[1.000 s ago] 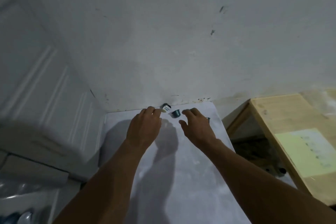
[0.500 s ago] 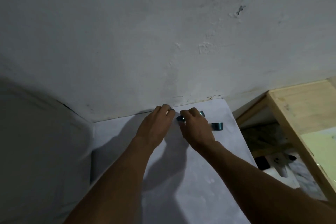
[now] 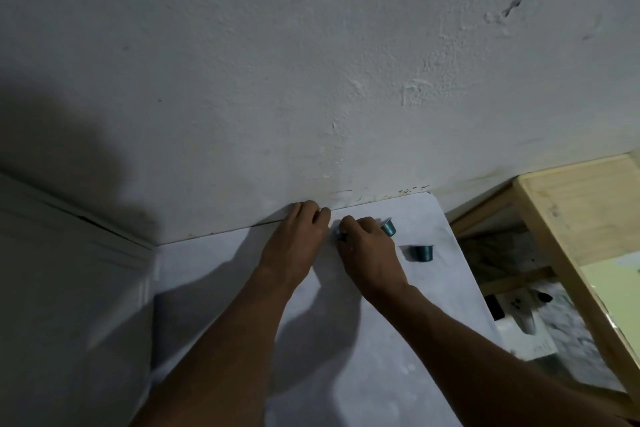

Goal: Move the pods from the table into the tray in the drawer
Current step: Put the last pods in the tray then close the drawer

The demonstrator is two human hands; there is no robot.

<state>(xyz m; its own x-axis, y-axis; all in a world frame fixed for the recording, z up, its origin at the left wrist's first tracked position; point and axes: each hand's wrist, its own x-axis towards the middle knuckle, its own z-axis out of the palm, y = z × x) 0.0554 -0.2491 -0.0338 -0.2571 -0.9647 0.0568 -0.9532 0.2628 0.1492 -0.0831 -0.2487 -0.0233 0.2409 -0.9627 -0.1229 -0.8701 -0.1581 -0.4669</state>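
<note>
Since half a second ago the hands have drawn closer together, and the teal pod that showed between them is now nearly covered by the right fingers. The left hand (image 3: 294,243) lies at the far edge of the worktop (image 3: 446,288), its fingers curled under against the foot of the wall (image 3: 311,80); whether it holds anything cannot be told. The right hand (image 3: 370,250) is curled just beside it, fingertips pinching the hidden pod (image 3: 341,236), of which only a dark blue sliver shows.

The tilted pod (image 3: 389,227) rests on the worktop touching the far side of the right knuckles: a small tapered cup of shiny teal foil with a thin flared rim. The outer pod (image 3: 421,253), same shape and sheen, sits apart to the right, wide rim up.

The worktop is matt white with faint mottling and a rounded far right corner. The wall is rough, uneven white plaster, scuffed and stained along its base. To the left stands a white panelled door (image 3: 69,288); to the right, a pale raw-wood frame (image 3: 571,211).
</note>
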